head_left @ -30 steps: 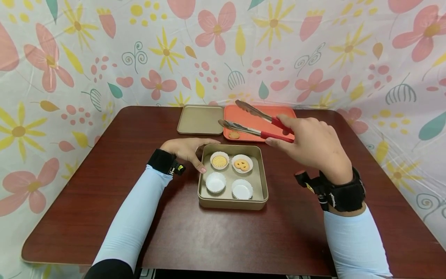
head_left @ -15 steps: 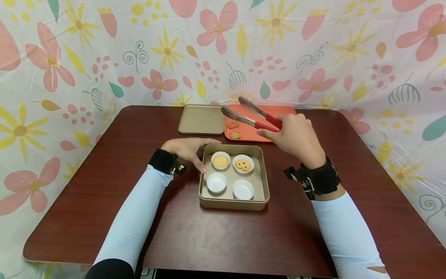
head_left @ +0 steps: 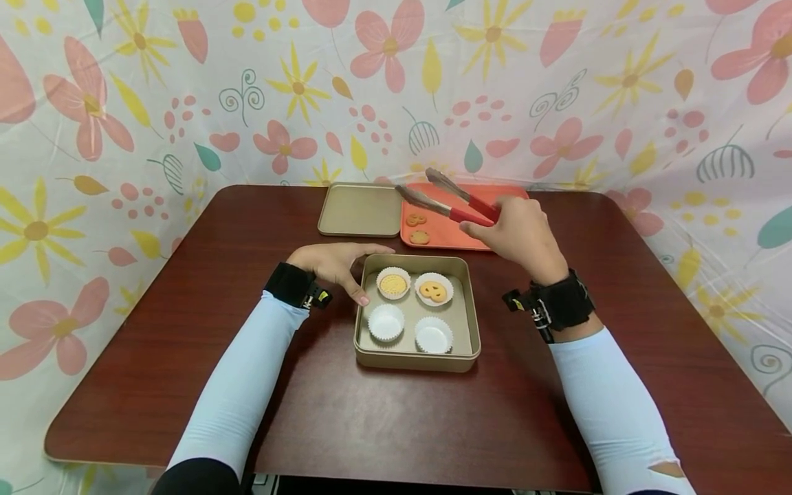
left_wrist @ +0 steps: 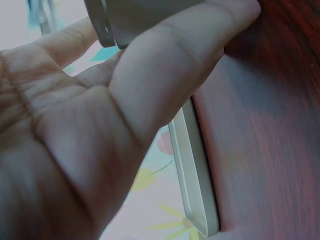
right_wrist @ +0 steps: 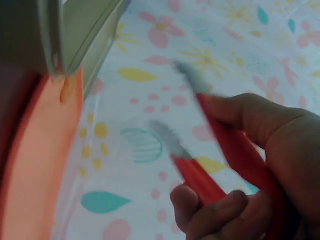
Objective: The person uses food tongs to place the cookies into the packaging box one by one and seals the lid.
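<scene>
My right hand (head_left: 522,237) grips red-handled metal tongs (head_left: 473,203). The arms are spread above the orange tray (head_left: 452,237), with nothing between the tips. In the right wrist view the tongs (right_wrist: 227,140) lie between thumb and curled fingers. My left hand (head_left: 331,265) holds the far left corner of a gold tin (head_left: 411,361), thumb along its left wall and fingers behind it. Two white paper cups inside hold a round cookie (head_left: 392,284) and a pretzel-shaped cookie (head_left: 434,292). The two nearer paper cups, left (head_left: 386,323) and right (head_left: 434,335), are empty.
On the tray's left side lie a pretzel-shaped cookie (head_left: 416,220) and a round cookie (head_left: 419,237); the right hand and tongs cover part of the tray. A gold lid (head_left: 360,210) lies left of the tray. A flowered cloth (head_left: 247,103) hangs behind the brown table (head_left: 185,330).
My right hand and the tongs have moved left and slightly away over the tray, uncovering the pretzel-shaped cookie there. My left hand stays at the tin.
</scene>
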Tool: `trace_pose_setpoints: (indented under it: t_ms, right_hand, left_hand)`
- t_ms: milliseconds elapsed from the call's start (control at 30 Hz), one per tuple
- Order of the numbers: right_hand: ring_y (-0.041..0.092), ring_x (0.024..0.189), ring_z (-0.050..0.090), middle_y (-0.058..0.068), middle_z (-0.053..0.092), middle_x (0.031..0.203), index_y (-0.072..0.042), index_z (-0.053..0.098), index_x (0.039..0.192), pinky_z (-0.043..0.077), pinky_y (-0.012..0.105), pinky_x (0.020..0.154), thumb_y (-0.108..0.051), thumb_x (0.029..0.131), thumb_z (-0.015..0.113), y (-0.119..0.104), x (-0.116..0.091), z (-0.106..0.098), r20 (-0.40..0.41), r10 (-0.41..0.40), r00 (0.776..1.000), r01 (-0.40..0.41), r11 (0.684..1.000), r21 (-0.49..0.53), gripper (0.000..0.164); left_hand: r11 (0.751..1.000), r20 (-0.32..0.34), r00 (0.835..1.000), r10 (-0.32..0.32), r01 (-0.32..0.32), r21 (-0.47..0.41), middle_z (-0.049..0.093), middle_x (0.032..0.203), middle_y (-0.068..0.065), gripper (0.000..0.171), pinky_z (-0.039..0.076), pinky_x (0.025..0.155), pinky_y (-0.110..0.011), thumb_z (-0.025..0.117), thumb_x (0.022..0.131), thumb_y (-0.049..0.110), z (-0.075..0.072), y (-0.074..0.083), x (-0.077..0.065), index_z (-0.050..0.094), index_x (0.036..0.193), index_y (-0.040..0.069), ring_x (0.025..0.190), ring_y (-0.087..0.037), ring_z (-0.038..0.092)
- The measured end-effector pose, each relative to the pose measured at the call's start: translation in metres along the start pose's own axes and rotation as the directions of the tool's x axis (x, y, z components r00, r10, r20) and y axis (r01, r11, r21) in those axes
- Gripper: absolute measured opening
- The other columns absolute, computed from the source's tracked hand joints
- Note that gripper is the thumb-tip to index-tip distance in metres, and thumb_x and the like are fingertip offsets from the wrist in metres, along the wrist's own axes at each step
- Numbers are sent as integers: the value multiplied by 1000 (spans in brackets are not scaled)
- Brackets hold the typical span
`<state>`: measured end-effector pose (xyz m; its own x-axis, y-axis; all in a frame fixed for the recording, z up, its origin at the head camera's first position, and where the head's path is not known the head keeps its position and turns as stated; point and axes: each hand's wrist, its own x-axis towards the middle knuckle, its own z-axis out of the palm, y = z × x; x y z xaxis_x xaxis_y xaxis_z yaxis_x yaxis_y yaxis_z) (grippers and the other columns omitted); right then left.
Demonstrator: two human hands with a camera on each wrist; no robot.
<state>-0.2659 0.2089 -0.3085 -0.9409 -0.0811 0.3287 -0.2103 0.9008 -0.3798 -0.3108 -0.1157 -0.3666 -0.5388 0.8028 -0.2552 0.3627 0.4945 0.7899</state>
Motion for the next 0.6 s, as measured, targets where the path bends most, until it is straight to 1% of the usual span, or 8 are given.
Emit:
trace_pose_setpoints:
  t_ms: [100,167,233,333,433,500,600]
  right_hand:
    - [26,52,46,8,48,56,-5,57,74,35,36,49,-56,79,69,6,4,8,11,-5,1000,5,1000,3,52]
    - [26,52,45,8,47,56,-6,57,72,35,36,49,-55,80,69,11,7,14,0,-24,1000,24,1000,-11,51]
    - [25,54,45,7,46,56,-7,57,70,34,37,51,-55,80,69,17,10,19,-11,-42,999,42,999,-26,51]
    - [25,52,44,6,45,53,-8,59,67,32,36,48,-54,79,70,24,13,27,-32,-69,997,68,997,-28,49]
    - [23,46,42,5,44,50,-8,62,68,30,34,44,-53,79,71,30,17,38,-66,-107,992,107,994,-4,47]
    - [22,42,41,4,44,48,-8,64,70,29,32,40,-52,79,72,33,19,45,-83,-118,990,119,993,9,46]
    - [20,41,41,3,44,48,-7,64,70,29,31,39,-51,79,72,37,22,54,-91,-116,989,119,992,30,46]
  left_hand:
    - [1000,4,1000,7,-7,6,36,145,-5,105,35,103,-40,88,66,18,0,0,0,25,150,19,128,-26,41]
    - [1000,8,1000,14,-14,8,36,144,-6,105,35,103,-41,88,66,19,0,0,0,25,150,18,128,-26,42]
    - [1000,14,1000,21,-21,-10,36,144,-7,105,34,104,-41,88,67,16,0,-1,1,24,150,17,128,-27,42]
    - [999,18,1000,22,-21,-27,37,144,-7,104,34,104,-42,87,68,13,-1,-2,1,23,150,17,128,-26,41]
    - [999,20,1000,20,-20,-37,38,144,-7,103,35,104,-41,86,68,13,-1,-2,1,24,150,19,128,-25,42]
    - [1000,19,1000,21,-20,-23,38,144,-7,103,35,104,-40,87,68,14,-1,-2,1,24,150,19,128,-25,42]
    - [1000,21,1000,19,-19,-14,37,144,-7,103,36,103,-40,86,69,14,-2,-2,1,24,150,17,128,-25,42]
